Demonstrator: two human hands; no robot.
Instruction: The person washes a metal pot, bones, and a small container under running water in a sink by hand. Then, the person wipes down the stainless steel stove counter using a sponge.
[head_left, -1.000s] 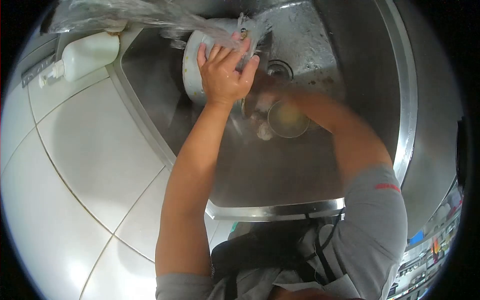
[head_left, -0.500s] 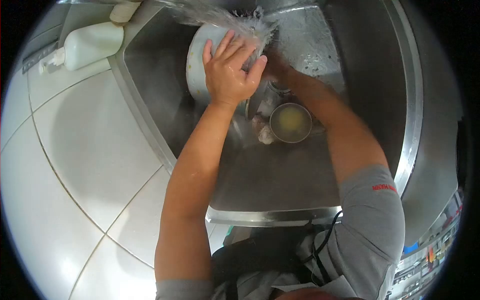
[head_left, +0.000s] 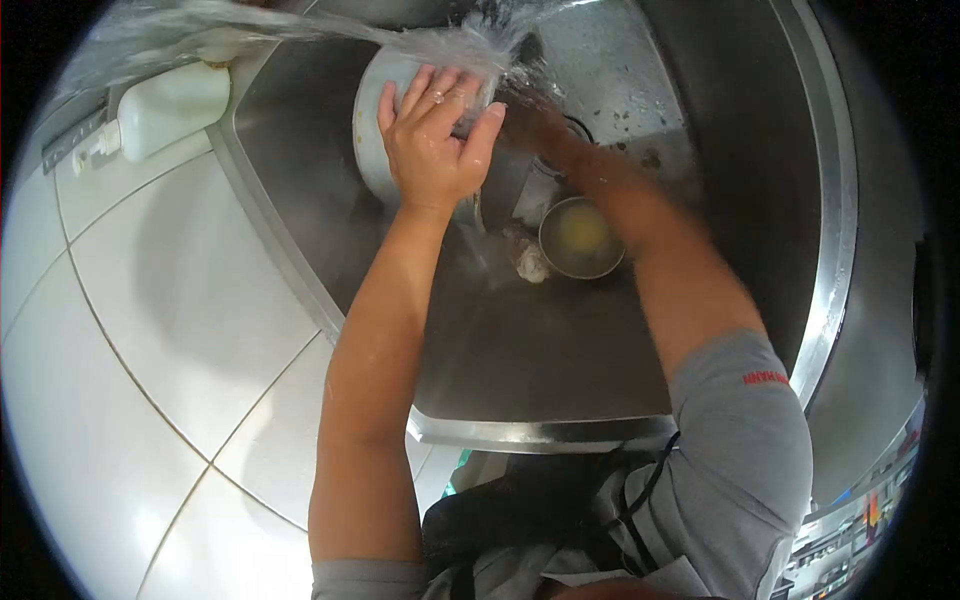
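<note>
A pale round pot lies on its side in a steel sink, under running water. My left hand rests on the pot's side with its fingers spread. My right hand is at the pot's open end, blurred by motion and splashing water; its fingers and anything in them cannot be made out. Below my right wrist sits a small round bowl with something yellowish in it. A pale, crumpled lump lies just left of the bowl.
A white pump bottle lies at the upper left beside the sink, near white tiles. The sink's metal rim runs along the near side. A dark drain ring shows behind my right forearm.
My right hand has moved up from near the bowl to the pot's open end, so the bowl shows more fully. My left hand stays on the pot. The view has shifted slightly.
</note>
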